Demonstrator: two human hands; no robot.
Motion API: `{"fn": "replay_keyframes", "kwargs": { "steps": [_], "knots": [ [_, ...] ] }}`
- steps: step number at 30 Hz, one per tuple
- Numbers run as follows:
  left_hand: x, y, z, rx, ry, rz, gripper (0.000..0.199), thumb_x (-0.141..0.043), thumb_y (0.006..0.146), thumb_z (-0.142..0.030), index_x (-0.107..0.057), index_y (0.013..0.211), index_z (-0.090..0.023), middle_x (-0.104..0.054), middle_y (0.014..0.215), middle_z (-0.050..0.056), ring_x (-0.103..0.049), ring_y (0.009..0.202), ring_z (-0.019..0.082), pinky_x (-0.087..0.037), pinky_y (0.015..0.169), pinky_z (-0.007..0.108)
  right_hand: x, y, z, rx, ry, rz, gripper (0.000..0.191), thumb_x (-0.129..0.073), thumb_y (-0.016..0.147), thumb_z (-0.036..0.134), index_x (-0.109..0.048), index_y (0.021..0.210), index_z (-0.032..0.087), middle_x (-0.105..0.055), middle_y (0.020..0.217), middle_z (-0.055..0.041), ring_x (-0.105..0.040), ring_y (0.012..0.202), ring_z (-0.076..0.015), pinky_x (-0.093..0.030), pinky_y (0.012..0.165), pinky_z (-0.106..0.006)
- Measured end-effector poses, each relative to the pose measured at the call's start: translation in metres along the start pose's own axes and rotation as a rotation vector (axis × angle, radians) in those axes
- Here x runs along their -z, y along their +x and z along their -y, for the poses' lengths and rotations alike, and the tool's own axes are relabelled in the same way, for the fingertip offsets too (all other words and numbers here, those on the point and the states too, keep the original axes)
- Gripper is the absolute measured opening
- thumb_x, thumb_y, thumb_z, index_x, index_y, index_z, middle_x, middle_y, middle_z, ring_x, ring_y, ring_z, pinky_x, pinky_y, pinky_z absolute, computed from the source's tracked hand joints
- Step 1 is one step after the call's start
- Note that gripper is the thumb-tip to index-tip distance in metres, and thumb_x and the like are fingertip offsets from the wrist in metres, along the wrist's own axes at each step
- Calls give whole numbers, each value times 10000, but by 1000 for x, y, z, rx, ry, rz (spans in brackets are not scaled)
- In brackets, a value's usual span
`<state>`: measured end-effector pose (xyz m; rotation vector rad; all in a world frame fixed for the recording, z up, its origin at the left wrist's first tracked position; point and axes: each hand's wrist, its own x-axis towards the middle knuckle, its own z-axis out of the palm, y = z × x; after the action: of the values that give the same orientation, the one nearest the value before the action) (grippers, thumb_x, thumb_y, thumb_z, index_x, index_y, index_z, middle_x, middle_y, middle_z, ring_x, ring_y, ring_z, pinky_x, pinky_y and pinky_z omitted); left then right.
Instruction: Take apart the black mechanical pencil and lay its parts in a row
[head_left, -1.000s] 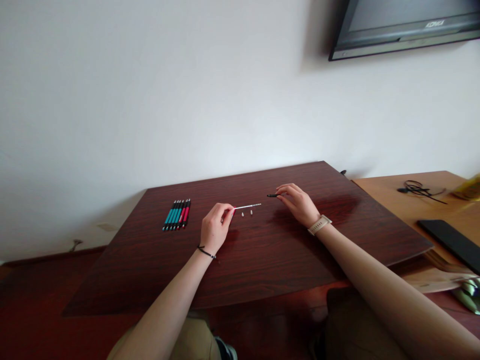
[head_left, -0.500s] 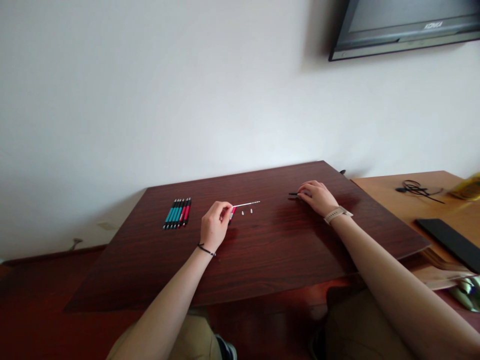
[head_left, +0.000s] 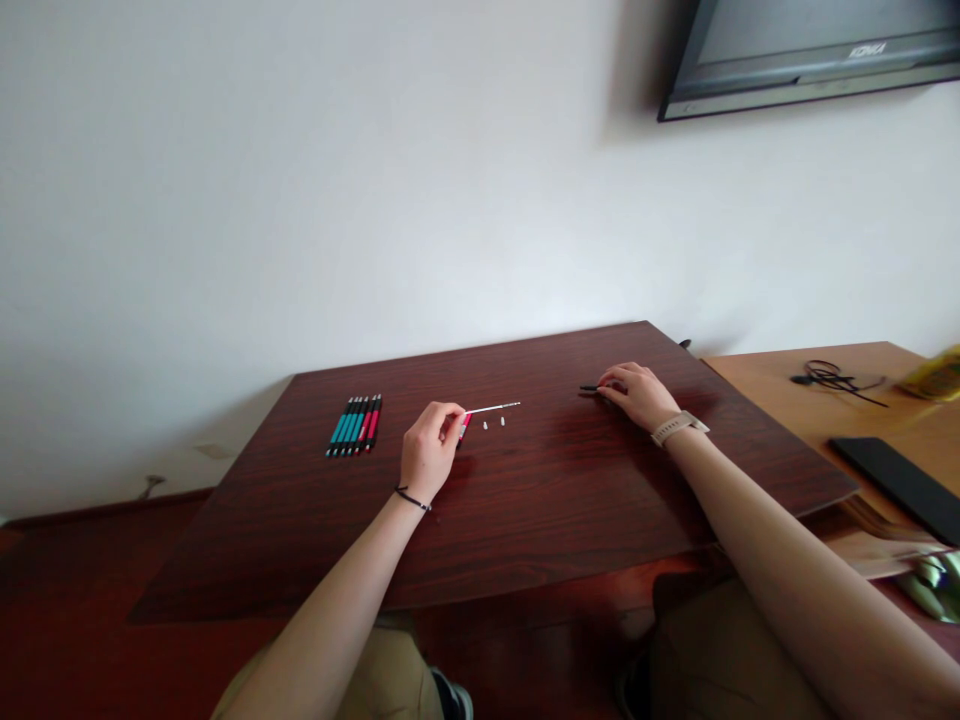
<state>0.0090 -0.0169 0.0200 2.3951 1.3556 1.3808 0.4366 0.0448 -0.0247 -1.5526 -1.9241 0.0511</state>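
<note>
My left hand is closed in a pinch on a thin white pen refill, which points right above the table. Just beneath the fingertips lies a red pen barrel, partly hidden by the hand. Two small white pieces rest on the table to its right. Farther right, my right hand has its fingers closed around a short black pen part low over the tabletop; its far end is hidden in the fingers. Several teal and red pens lie side by side left of my left hand.
The dark wooden table stands against a white wall. At right, a lighter table holds a black cable, a flat black object and a yellow item. A television hangs at the upper right.
My right hand has shifted very slightly to the right with the black pen part. The left hand and its refill stay in place.
</note>
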Motion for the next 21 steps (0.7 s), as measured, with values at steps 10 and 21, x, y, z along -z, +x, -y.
{"fn": "replay_keyframes", "kwargs": {
  "steps": [10,21],
  "knots": [
    [-1,1,-1,-9,-7,7,133,-584,1085,-299,-668,1024,-216,-713,973,24,-603,721,133,-484,724,271,13,1,34,-156,311,-53,216,-685,909,383,-761,1044,232,-787,954,-54,-717,847,-234,-561,837,-387],
    [-1,1,-3,-14,-7,14,134,-593,1083,-310,-668,1018,-220,-720,977,25,-600,713,136,-488,714,283,0,0,34,-80,157,122,230,-679,915,436,-775,954,231,-772,825,-39,-710,748,-233,-550,753,-377]
  ]
}}
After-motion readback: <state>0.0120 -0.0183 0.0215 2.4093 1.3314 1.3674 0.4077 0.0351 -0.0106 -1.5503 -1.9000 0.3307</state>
